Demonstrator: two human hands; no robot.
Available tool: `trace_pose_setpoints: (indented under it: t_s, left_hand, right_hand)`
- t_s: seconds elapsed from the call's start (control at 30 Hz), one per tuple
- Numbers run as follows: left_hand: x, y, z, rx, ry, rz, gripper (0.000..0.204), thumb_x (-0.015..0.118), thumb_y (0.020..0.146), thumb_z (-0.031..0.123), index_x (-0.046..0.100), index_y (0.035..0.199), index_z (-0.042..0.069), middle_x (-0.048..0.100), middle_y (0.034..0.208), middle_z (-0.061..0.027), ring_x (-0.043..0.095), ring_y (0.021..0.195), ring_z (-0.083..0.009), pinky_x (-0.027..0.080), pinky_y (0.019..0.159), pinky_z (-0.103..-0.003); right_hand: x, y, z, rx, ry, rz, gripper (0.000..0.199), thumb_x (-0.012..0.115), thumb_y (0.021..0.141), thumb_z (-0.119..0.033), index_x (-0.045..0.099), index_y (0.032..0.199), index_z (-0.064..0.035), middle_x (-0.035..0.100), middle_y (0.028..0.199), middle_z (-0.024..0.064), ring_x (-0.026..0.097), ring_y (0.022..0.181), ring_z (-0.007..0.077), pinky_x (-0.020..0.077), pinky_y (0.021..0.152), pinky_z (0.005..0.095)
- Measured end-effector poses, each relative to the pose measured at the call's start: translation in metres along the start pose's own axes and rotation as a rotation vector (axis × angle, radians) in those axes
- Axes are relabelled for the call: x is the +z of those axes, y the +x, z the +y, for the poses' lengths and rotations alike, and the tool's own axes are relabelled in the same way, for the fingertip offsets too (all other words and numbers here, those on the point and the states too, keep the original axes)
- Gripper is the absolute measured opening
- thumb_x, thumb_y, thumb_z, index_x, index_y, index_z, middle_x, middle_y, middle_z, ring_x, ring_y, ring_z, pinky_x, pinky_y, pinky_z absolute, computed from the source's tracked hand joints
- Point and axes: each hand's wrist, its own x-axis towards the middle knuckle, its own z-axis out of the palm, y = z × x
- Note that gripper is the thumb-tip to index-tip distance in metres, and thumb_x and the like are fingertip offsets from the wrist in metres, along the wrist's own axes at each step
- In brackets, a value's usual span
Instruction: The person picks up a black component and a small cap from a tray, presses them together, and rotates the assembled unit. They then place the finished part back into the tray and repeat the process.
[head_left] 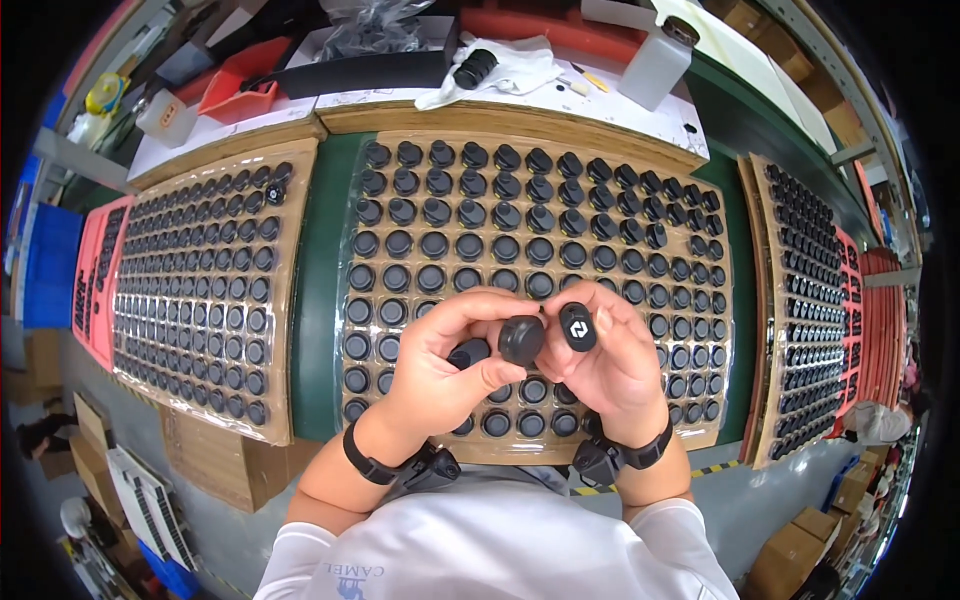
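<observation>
Fingers of the left hand (430, 365) closed around a black round piece (521, 340), thumb on the near side. A second dark piece (468, 353) sits in the same hand, tucked against the palm. Right hand (622, 365): thumb and fingers pinch a black oval piece (577, 328), white mark facing up. The held round and oval pieces are side by side, just apart; cannot tell whether right fingertips touch the round one.

Both hands above the near half of the middle tray (675, 242), clear plastic over brown board. Its far rows: pieces with raised, tilted tops. Nearer rows: flat, round tops. Some bare slots toward the far right.

Left tray (285, 300) and right tray (778, 350) likewise filled with dark pieces. Green tabletop (325, 280) shows between trays.

Far side, a white-topped ledge: red bin (240, 82) at left, black box (370, 65) holding clear plastic bags, white cloth (520, 70) with a ribbed black part (475, 68) on it, pale bottle (655, 68) at right.

Black strap (370, 458) on the left wrist, another on the right.
</observation>
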Motion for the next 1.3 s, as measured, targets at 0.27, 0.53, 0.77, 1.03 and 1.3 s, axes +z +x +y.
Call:
trace_pose_setpoints:
  t_s: [0.27, 0.53, 0.77, 1.03, 1.3]
  left_hand:
    - [0.004, 0.004, 0.001, 0.154, 0.221, -0.040, 0.039, 0.073, 0.074, 0.009, 0.058, 0.109, -0.001, 0.059, 0.104, -0.0128, 0.051, 0.066, -0.0089, 0.044, 0.063, -0.022]
    - [0.005, 0.001, 0.002, 0.236, 0.378, -0.016, 0.038, 0.074, 0.073, 0.008, 0.059, 0.107, -0.001, 0.060, 0.103, -0.0130, 0.049, 0.059, -0.0088, 0.043, 0.057, -0.021]
    - [0.007, 0.000, 0.005, 0.216, 0.437, 0.008, 0.038, 0.074, 0.073, 0.009, 0.058, 0.107, -0.001, 0.060, 0.103, -0.0125, 0.050, 0.061, -0.0092, 0.043, 0.059, -0.022]
    - [0.004, -0.002, 0.003, 0.132, 0.192, 0.039, 0.042, 0.075, 0.074, 0.012, 0.057, 0.109, -0.001, 0.060, 0.103, -0.0108, 0.053, 0.072, -0.0105, 0.044, 0.070, -0.024]
    - [0.004, -0.004, 0.002, 0.102, 0.188, 0.090, 0.042, 0.074, 0.075, 0.012, 0.056, 0.110, -0.001, 0.060, 0.103, -0.0109, 0.057, 0.083, -0.0131, 0.046, 0.074, -0.025]
  right_hand:
    - [-0.006, -0.005, 0.002, -0.574, -0.291, 0.054, 0.029, 0.051, 0.092, -0.017, 0.050, 0.112, 0.0038, 0.055, 0.085, 0.0080, 0.052, 0.071, 0.0135, 0.0428, 0.065, 0.0258]
    - [0.009, -0.012, -0.001, -0.362, -0.816, 0.108, 0.037, 0.049, 0.093, -0.031, 0.049, 0.108, 0.0023, 0.053, 0.087, 0.0078, 0.046, 0.072, 0.0102, 0.0388, 0.064, 0.0228]
    - [0.009, -0.007, 0.009, -0.387, -0.851, 0.088, 0.032, 0.045, 0.095, -0.027, 0.048, 0.108, 0.0024, 0.055, 0.086, 0.0095, 0.050, 0.073, 0.0107, 0.0411, 0.065, 0.0228]
    - [0.000, -0.003, 0.008, -0.181, -0.195, 0.035, 0.031, 0.041, 0.097, -0.025, 0.047, 0.112, 0.0014, 0.057, 0.085, 0.0148, 0.049, 0.067, 0.0124, 0.0430, 0.063, 0.0237]
    - [0.001, -0.001, 0.006, -0.189, -0.077, 0.047, 0.029, 0.041, 0.097, -0.021, 0.046, 0.116, 0.0002, 0.059, 0.090, 0.0182, 0.048, 0.064, 0.0123, 0.0431, 0.058, 0.0235]
